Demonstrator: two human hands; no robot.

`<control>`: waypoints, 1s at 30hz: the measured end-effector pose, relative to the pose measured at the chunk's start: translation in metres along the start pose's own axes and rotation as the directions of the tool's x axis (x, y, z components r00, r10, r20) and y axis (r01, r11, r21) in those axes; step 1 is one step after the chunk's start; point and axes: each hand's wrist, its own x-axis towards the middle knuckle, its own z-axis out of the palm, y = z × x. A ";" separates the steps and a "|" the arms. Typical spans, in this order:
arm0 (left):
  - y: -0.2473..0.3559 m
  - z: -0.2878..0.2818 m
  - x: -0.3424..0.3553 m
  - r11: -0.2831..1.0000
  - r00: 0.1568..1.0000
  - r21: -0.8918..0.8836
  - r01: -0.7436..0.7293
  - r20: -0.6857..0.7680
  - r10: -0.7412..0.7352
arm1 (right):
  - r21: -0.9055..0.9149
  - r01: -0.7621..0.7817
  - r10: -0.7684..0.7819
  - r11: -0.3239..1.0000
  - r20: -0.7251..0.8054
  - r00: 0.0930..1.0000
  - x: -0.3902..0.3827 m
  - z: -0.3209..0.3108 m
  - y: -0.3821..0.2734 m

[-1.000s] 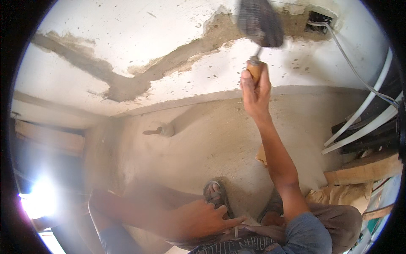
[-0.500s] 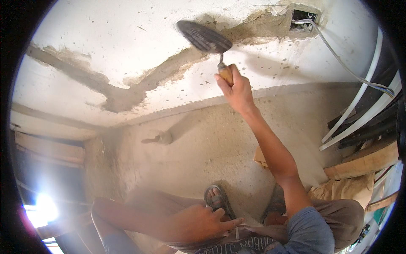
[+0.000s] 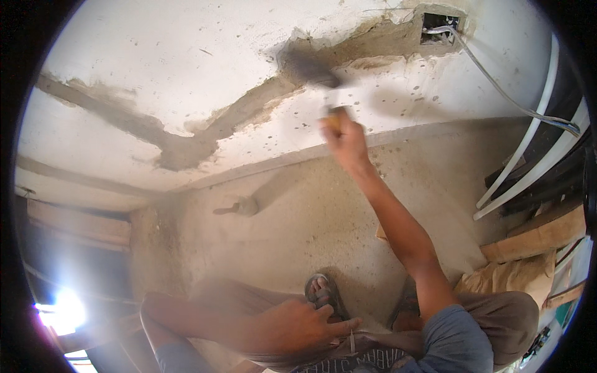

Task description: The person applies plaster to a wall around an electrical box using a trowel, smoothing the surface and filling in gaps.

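Note:
My right hand (image 3: 346, 140) grips the yellowish wooden handle of a trowel (image 3: 314, 69) and reaches up to the white wall (image 3: 236, 56). The trowel's dark blade, smeared by motion, is in front of a grey mortar strip (image 3: 245, 102); whether it touches cannot be made out. This strip runs in a bent line across the wall, up to a recessed electrical box (image 3: 440, 28) with a cable coming out. Down at my lap, my left hand (image 3: 298, 326) rests with its fingers apart and nothing in it.
On the dusty floor (image 3: 267, 242) lies a small handled tool (image 3: 239, 206), its kind unclear. White conduits (image 3: 528, 158) curve along the right side by wooden boards (image 3: 535, 239) and brown paper (image 3: 507, 276). My sandalled foot (image 3: 322, 292) is below. Bright light (image 3: 65, 311) glares at left.
The trowel blade has moved slightly right and down along the mortar strip and is now blurred. My right hand has dipped a little; my left hand stays in place.

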 end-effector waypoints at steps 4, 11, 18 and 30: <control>-0.003 0.008 -0.001 0.999 0.997 0.031 0.026 0.073 -0.028 | 0.167 -0.059 0.068 0.984 -0.051 0.996 -0.006 -0.002 -0.030; -0.003 0.004 0.000 0.999 1.000 0.040 0.014 0.001 -0.014 | 0.097 -0.043 0.047 0.994 -0.035 0.998 -0.001 0.004 -0.026; -0.006 0.014 0.000 0.998 0.999 0.068 -0.001 0.037 -0.001 | 0.033 -0.061 0.060 0.998 0.015 0.998 0.011 0.001 -0.030; -0.004 0.007 0.002 0.999 0.999 0.028 -0.019 0.041 0.018 | 0.183 -0.133 0.142 0.974 -0.035 0.989 0.006 0.001 -0.026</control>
